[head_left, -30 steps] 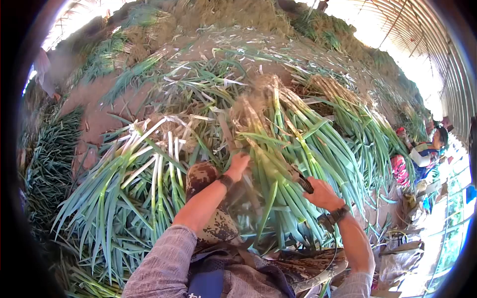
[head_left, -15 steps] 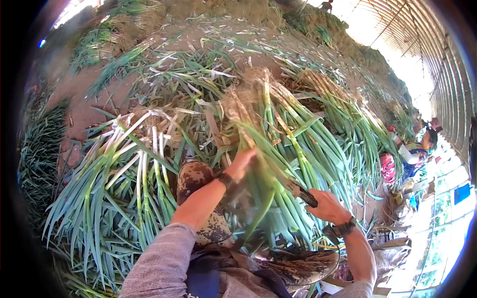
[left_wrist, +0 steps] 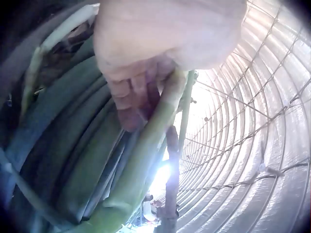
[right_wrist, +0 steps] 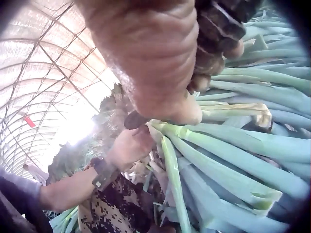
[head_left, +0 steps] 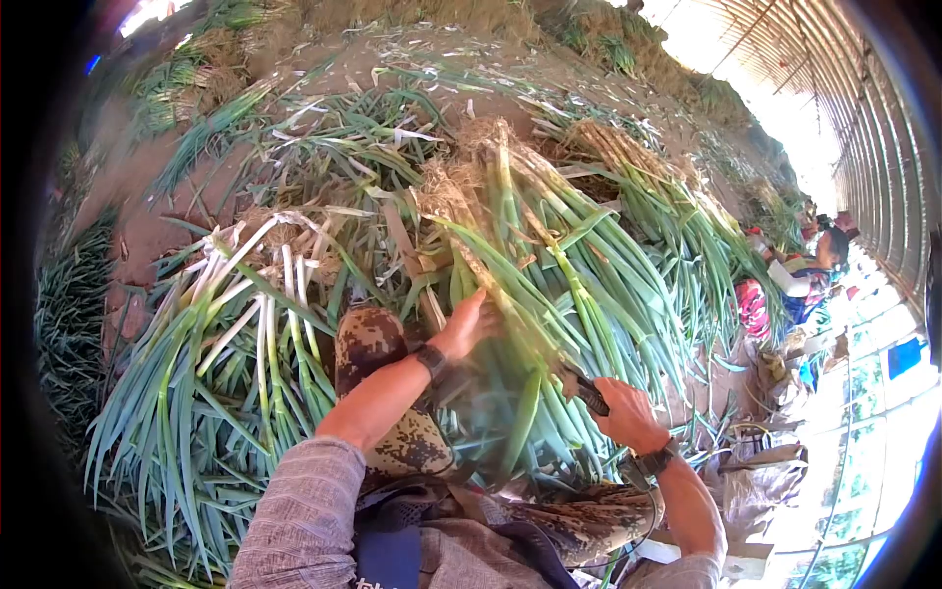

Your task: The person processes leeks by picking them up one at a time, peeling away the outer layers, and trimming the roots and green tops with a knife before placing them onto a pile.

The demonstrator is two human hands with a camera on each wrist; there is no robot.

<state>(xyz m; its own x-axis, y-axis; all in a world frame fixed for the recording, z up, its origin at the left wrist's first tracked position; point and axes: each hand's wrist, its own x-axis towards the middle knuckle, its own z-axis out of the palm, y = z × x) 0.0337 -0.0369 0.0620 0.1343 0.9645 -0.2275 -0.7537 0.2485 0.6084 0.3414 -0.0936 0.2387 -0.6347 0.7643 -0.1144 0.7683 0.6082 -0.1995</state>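
In the head view my left hand [head_left: 469, 329] is at the stalk of a long green onion [head_left: 498, 294] with brown, dry outer skin. The left wrist view shows its fingers curled round the thick pale green stalk [left_wrist: 146, 160]. My right hand [head_left: 631, 417] grips a knife by its dark ribbed handle [head_left: 589, 395], and the short blade lies against the leaves. From the right wrist view, its thumb [right_wrist: 187, 110] presses close to where the onion's leaves [right_wrist: 228, 150] fan out. Between the hands the leaves are blurred.
Trimmed onions with white stems [head_left: 265, 314] lie left of my camouflage-covered knee [head_left: 368, 344]. Rooted onions [head_left: 589, 245] are heaped ahead and right. Loose leaf scraps [head_left: 363, 147] cover the soil behind. Another person [head_left: 810, 275] sits far right, under the ribbed tunnel roof [head_left: 873, 177].
The head view has shifted, so the piles sit farther left. My left hand moved right and up along the onion, then back slightly. The right hand keeps hold of the knife throughout.
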